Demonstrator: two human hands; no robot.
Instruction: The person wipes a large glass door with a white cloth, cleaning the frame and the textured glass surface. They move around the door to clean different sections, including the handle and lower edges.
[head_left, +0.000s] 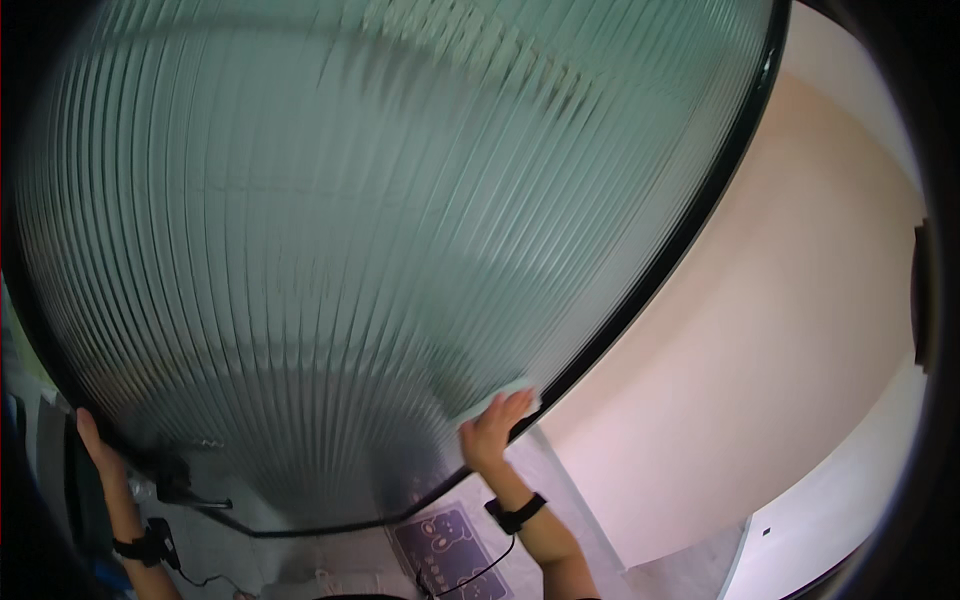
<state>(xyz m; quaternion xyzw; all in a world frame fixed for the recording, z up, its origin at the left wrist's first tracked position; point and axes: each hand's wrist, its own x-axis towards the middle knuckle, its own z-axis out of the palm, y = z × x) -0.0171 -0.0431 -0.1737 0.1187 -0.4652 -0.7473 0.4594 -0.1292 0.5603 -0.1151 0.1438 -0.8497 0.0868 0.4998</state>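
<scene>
A tall ribbed glass door (322, 225) in a slim black frame (667, 262) rises before me. My right hand (491, 435) presses a whitish cloth (517, 390) against the glass, close to the right side of the frame. At the door's opposite side, my left hand (103, 450) holds the edge of the frame; some of its fingers are hidden. A black lever handle (191, 495) sticks out from the door just right of that hand. Both wrists wear black bands, with a thin cable running from each.
A beige wall panel (720, 300) stands to the right of the door. On the pale floor lies a dark mat (450, 551) with cartoon drawings and writing. Blurred shapes show through the ribbed glass.
</scene>
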